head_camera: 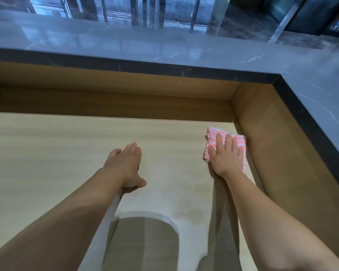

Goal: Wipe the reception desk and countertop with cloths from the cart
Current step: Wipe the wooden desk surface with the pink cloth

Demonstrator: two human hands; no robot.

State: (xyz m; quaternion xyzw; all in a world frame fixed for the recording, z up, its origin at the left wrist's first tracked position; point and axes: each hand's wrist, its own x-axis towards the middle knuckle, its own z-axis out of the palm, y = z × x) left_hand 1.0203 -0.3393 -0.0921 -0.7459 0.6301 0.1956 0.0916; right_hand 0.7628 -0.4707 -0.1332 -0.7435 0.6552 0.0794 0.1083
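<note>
Pressing striped cloth (224,142) flat on desk (67,153), right hand (226,157), left hand (125,165) resting beside

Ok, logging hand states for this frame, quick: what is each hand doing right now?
Left hand: open, flat on the desk, holding nothing.
Right hand: open, straight fingers pressing the striped cloth onto the desk.

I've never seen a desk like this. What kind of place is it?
Probably a reception desk, staff side: a pale wooden desk top sits below a raised grey marble countertop. The right hand presses a pink-and-white striped cloth on the wood.
</note>
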